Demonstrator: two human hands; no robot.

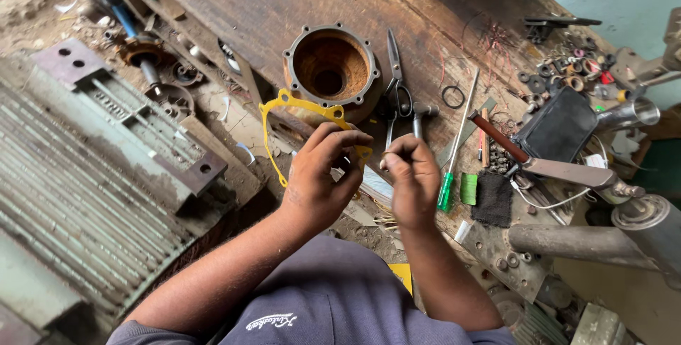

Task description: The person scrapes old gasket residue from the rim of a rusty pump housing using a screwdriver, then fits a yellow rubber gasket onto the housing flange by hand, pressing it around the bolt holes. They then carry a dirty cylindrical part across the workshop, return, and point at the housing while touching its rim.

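Observation:
My left hand [319, 174] pinches a thin yellow gasket ring [284, 107] with bolt-hole lobes, held up over the wooden bench. My right hand [413, 174] is closed close beside it, fingertips near the gasket's lower right edge; what it pinches is too small to tell. Just beyond the gasket sits a rusty round housing [330, 68] with a bolt-hole flange of matching shape.
Scissors [395, 79], a small hammer [420, 114] and a green-handled screwdriver [454, 153] lie right of the housing. A ribbed grey motor body [78, 174] fills the left. A knife [539, 160], a black pad [560, 125], washers [574, 68] and metal pipes [603, 235] crowd the right.

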